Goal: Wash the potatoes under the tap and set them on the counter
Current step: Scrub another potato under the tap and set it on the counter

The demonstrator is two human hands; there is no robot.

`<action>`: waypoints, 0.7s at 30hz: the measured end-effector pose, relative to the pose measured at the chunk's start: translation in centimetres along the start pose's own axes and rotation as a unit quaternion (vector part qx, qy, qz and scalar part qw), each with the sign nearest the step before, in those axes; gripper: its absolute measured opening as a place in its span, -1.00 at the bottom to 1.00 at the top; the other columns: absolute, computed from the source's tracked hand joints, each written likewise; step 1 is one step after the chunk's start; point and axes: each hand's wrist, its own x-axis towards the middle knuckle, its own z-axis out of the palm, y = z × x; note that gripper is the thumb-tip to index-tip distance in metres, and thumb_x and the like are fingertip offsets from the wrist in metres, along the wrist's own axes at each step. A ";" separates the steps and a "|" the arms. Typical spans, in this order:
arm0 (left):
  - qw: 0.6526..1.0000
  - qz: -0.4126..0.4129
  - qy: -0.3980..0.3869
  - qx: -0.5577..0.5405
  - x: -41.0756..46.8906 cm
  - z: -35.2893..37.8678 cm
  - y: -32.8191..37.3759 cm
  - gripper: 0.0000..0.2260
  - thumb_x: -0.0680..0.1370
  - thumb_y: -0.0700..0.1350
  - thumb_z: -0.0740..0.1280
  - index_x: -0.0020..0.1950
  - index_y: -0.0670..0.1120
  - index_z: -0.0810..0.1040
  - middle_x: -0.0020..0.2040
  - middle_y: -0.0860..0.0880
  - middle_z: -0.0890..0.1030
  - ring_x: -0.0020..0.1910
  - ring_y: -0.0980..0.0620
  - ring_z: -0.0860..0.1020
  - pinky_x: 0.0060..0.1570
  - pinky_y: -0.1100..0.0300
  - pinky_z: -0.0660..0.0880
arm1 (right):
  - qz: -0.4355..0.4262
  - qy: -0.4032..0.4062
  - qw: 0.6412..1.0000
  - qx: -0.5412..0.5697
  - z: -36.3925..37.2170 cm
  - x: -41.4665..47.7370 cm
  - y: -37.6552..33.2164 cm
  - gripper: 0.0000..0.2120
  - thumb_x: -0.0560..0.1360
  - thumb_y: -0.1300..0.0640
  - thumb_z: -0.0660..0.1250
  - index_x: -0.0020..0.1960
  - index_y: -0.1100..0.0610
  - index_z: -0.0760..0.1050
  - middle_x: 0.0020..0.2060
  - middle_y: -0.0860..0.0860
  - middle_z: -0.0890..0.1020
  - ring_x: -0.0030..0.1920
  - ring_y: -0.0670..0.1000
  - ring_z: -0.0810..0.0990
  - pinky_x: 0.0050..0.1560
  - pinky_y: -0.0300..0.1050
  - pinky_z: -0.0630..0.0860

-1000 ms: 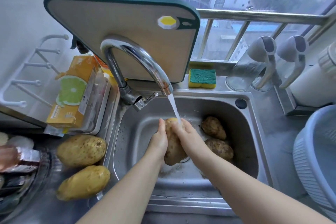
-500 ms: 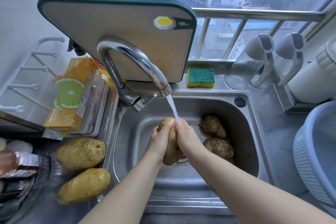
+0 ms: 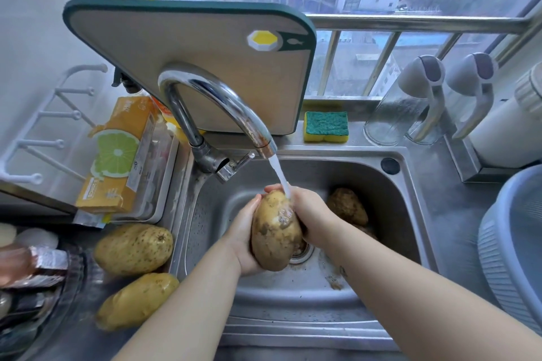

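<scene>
A large muddy potato (image 3: 274, 231) is held upright over the sink (image 3: 410, 214) under the water stream from the tap (image 3: 223, 102). My left hand (image 3: 243, 239) cups its left side and underside. My right hand (image 3: 311, 214) wraps its right side, with water striking near the fingers. A dirty potato (image 3: 347, 205) lies at the back right of the basin, with another partly hidden behind my right wrist. Two cleaner yellow potatoes (image 3: 135, 248) (image 3: 136, 300) lie on the counter left of the sink.
A cutting board (image 3: 205, 53) leans behind the tap. A sponge (image 3: 326, 126) sits on the back ledge, glass jugs (image 3: 410, 108) to its right. An orange box (image 3: 120, 155) lies in a tray at left. A blue-grey basin (image 3: 510, 243) stands at right.
The potato has been turned between my hands, showing a broader muddy face now. Both hands have stayed under the running stream.
</scene>
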 end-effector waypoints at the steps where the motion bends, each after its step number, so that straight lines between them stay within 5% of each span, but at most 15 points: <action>1: 1.000 0.001 0.011 -0.006 0.0 -0.2 0.1 -0.45 0.51 0.28 0.15 -0.25 -0.13 0.70 -0.21 -0.15 0.67 -0.30 -0.10 0.65 -0.14 0.08 0.50 | -0.024 0.010 1.000 -0.012 0.1 -0.1 0.3 -0.80 0.61 0.11 0.23 -0.05 0.10 0.63 -0.18 0.04 0.65 -0.16 -0.01 0.62 0.08 -0.07 0.54; 6: 0.997 0.066 0.028 -0.031 -0.5 0.3 0.2 -0.60 0.51 0.19 0.24 -0.02 -0.10 0.65 -0.10 -0.17 0.67 -0.11 -0.14 0.62 0.02 0.00 0.50 | -0.096 0.043 0.994 -0.036 0.3 -0.1 0.9 -0.86 0.56 0.08 0.31 0.08 0.08 0.56 0.02 0.11 0.66 0.10 0.11 0.63 0.23 0.11 0.53; 10: 0.986 0.157 0.051 0.025 -0.5 1.2 -1.1 -0.70 0.51 0.10 0.31 0.13 -0.05 0.60 -0.02 -0.14 0.68 -0.11 -0.10 0.65 -0.02 -0.05 0.56 | -0.051 0.114 0.991 -0.036 0.2 0.6 0.1 -0.76 0.59 0.02 0.22 0.00 0.13 0.60 -0.04 0.11 0.66 0.04 0.10 0.62 0.20 0.13 0.54; 13: 0.976 0.195 0.088 0.038 -0.2 1.3 -1.6 -0.73 0.51 0.08 0.32 0.13 -0.02 0.60 -0.06 -0.12 0.69 -0.12 -0.11 0.65 -0.16 -0.02 0.59 | -0.095 0.139 0.980 -0.108 0.2 0.4 0.5 -0.67 0.61 0.03 0.11 -0.04 0.26 0.51 -0.14 0.07 0.57 -0.01 0.09 0.53 0.09 -0.03 0.49; 15: 0.978 0.181 0.105 0.014 0.0 1.3 -1.4 -0.68 0.54 0.16 0.25 0.07 -0.04 0.60 -0.07 -0.14 0.69 -0.11 -0.12 0.65 -0.19 0.03 0.58 | -0.152 0.121 0.961 -0.195 0.6 -0.7 0.8 -0.73 0.62 0.03 0.15 0.11 0.20 0.49 -0.01 0.02 0.50 0.07 0.01 0.45 0.08 -0.23 0.38; 17: 0.983 0.148 0.109 -0.005 0.0 1.5 -1.3 -0.61 0.57 0.22 0.14 0.02 -0.02 0.60 -0.07 -0.13 0.69 -0.09 -0.09 0.64 -0.19 0.06 0.56 | -0.176 0.097 0.943 -0.264 0.6 -1.5 1.2 -0.47 0.55 -0.03 0.31 0.44 0.13 0.30 0.27 0.02 0.37 0.32 -0.04 0.33 0.34 -0.25 0.25; 19: 0.985 0.129 0.114 -0.009 -0.1 1.9 -1.2 -0.58 0.57 0.25 0.10 0.01 -0.01 0.60 -0.06 -0.11 0.68 -0.08 -0.09 0.63 -0.20 0.07 0.55 | -0.191 0.092 0.934 -0.288 0.5 -1.8 1.6 -0.23 0.45 -0.08 0.43 0.52 0.10 0.17 0.38 0.02 0.28 0.44 -0.05 0.22 0.46 -0.12 0.18; 21: 0.984 0.132 0.123 -0.008 -0.2 2.2 -1.1 -0.59 0.58 0.23 0.11 0.01 -0.02 0.59 -0.04 -0.13 0.68 -0.06 -0.11 0.63 -0.17 0.04 0.56 | -0.182 0.093 0.939 -0.278 0.1 -1.5 1.5 -0.23 0.41 -0.08 0.47 0.51 0.08 0.23 0.35 0.03 0.32 0.41 -0.05 0.28 0.42 -0.14 0.24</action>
